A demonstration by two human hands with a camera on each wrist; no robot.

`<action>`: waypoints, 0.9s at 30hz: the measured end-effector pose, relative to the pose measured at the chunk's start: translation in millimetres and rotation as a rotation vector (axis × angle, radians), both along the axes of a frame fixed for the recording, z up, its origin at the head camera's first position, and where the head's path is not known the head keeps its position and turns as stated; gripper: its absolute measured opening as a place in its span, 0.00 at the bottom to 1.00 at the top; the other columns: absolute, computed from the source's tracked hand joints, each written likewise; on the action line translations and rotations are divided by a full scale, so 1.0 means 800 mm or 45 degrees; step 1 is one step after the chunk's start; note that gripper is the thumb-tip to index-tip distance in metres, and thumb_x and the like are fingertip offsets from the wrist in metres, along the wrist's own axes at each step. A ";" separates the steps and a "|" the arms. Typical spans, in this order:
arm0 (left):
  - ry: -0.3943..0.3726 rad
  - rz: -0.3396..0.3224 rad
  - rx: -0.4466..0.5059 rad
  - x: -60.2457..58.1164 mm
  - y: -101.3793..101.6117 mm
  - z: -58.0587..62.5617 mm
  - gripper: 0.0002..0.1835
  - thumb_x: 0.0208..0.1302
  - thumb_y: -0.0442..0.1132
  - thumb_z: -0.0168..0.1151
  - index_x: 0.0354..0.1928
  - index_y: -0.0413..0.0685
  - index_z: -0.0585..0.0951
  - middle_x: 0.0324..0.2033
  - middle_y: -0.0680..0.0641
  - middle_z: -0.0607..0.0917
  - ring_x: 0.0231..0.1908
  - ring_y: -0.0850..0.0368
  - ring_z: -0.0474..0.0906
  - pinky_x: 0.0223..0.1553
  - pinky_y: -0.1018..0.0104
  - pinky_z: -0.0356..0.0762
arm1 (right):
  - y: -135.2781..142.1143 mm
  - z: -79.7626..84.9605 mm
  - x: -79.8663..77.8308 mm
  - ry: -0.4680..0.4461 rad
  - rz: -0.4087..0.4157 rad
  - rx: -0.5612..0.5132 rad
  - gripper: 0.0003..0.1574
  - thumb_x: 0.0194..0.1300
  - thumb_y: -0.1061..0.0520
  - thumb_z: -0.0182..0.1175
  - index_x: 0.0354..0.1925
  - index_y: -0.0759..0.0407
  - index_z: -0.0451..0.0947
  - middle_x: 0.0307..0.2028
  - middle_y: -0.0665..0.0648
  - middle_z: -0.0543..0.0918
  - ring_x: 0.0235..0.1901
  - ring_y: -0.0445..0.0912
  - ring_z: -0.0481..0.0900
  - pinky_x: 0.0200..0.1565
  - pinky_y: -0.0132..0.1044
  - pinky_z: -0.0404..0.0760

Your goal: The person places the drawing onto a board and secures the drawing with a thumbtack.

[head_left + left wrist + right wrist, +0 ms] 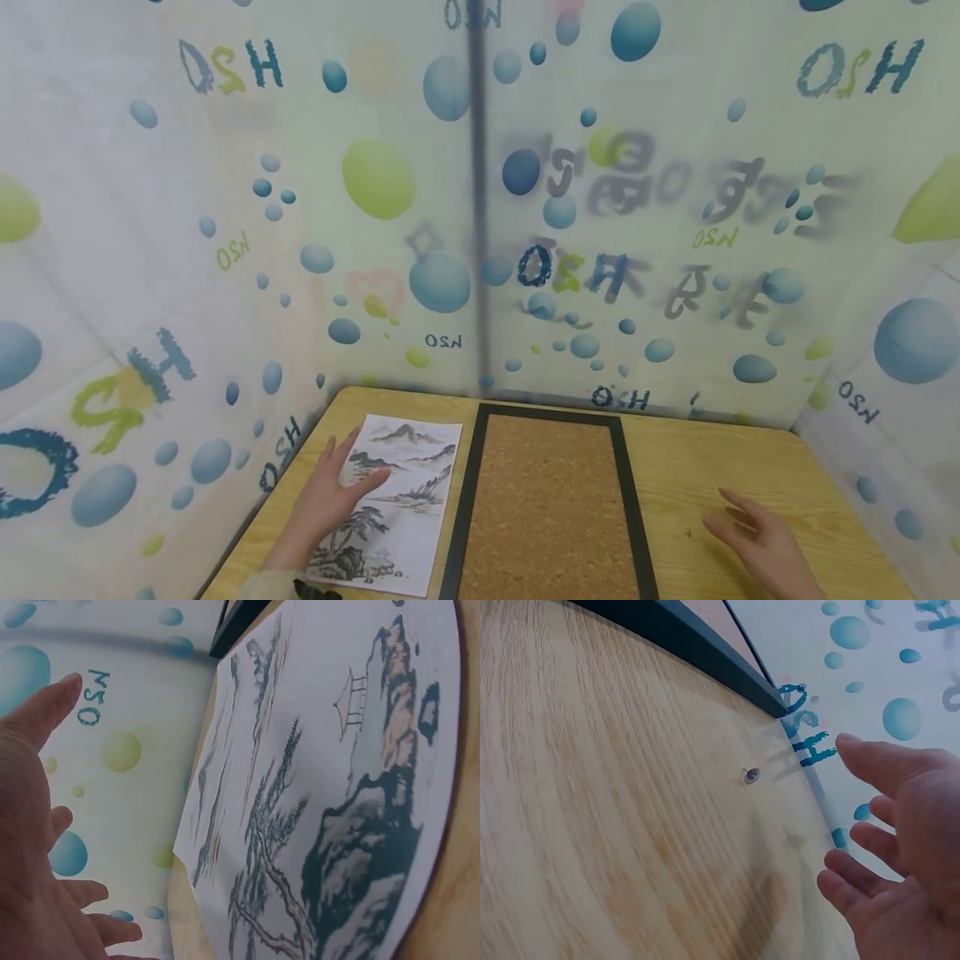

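A sheet of paper with an ink landscape [408,467] lies on the left of the table, showing mountains, a pine and rocks. Over its left edge is my left hand [333,492], fingers spread and holding nothing; whether it touches the sheet I cannot tell. A cork board [555,500] in a black frame lies at the middle. To its right, my right hand [757,537] hovers above the wood with loosely bent fingers and nothing in them. A small metal thumbtack [751,775] lies on the table near that hand, and shows as a tiny speck in the head view.
The light wooden table [720,458] stands in a corner enclosed by pale curtains [637,350] printed with bubbles and H2O lettering. The board's black frame [630,500] forms a raised edge between the paper and the thumbtack.
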State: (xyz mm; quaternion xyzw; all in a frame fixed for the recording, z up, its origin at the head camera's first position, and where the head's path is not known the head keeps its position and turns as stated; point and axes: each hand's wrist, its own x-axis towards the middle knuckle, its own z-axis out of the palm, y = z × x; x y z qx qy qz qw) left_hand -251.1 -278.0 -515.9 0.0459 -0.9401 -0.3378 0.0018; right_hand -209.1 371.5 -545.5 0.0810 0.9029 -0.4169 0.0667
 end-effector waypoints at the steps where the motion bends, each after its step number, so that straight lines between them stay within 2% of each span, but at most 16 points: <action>1: -0.005 0.002 0.004 0.000 -0.002 -0.002 0.62 0.61 0.78 0.64 0.86 0.57 0.48 0.82 0.29 0.38 0.76 0.19 0.43 0.67 0.18 0.50 | 0.000 -0.002 0.001 0.010 -0.002 -0.015 0.61 0.75 0.29 0.60 0.78 0.75 0.56 0.75 0.82 0.57 0.68 0.77 0.67 0.57 0.62 0.81; 6: -0.024 0.037 0.013 0.001 -0.008 -0.012 0.64 0.59 0.74 0.70 0.86 0.52 0.50 0.81 0.25 0.42 0.76 0.19 0.43 0.68 0.20 0.50 | -0.005 -0.010 0.006 0.079 -0.011 -0.058 0.54 0.72 0.36 0.67 0.73 0.76 0.65 0.70 0.78 0.70 0.63 0.71 0.77 0.56 0.56 0.84; 13: -0.031 0.133 0.058 0.005 -0.009 -0.022 0.67 0.52 0.65 0.81 0.85 0.45 0.52 0.79 0.24 0.51 0.76 0.21 0.45 0.71 0.25 0.47 | -0.018 -0.016 0.010 0.142 -0.069 -0.111 0.42 0.70 0.44 0.73 0.68 0.72 0.75 0.61 0.71 0.82 0.53 0.55 0.87 0.47 0.33 0.85; 15: -0.040 0.168 0.087 0.005 -0.009 -0.025 0.69 0.49 0.62 0.84 0.84 0.43 0.53 0.78 0.24 0.53 0.76 0.21 0.47 0.72 0.26 0.48 | -0.021 -0.016 0.010 0.121 -0.085 -0.148 0.41 0.69 0.45 0.74 0.67 0.70 0.77 0.60 0.69 0.84 0.50 0.51 0.87 0.45 0.32 0.84; 19: -0.099 0.242 0.143 0.005 -0.010 -0.032 0.71 0.44 0.54 0.88 0.84 0.42 0.53 0.77 0.25 0.54 0.74 0.20 0.49 0.71 0.26 0.48 | -0.025 -0.019 0.009 0.081 -0.099 -0.201 0.37 0.68 0.46 0.74 0.65 0.69 0.79 0.58 0.66 0.85 0.50 0.48 0.87 0.45 0.31 0.84; 23: -0.150 0.303 0.138 0.003 -0.010 -0.039 0.70 0.42 0.45 0.90 0.84 0.42 0.54 0.77 0.25 0.55 0.74 0.20 0.49 0.72 0.27 0.48 | -0.028 -0.023 0.006 0.090 -0.100 -0.163 0.32 0.67 0.48 0.75 0.61 0.67 0.83 0.55 0.63 0.88 0.50 0.48 0.86 0.45 0.29 0.82; 27: -0.154 0.346 0.087 0.004 -0.007 -0.041 0.68 0.42 0.42 0.90 0.83 0.42 0.56 0.77 0.25 0.56 0.75 0.22 0.50 0.73 0.29 0.49 | -0.031 -0.026 0.004 0.123 -0.070 -0.097 0.26 0.67 0.51 0.75 0.56 0.66 0.86 0.52 0.61 0.89 0.48 0.46 0.87 0.45 0.29 0.81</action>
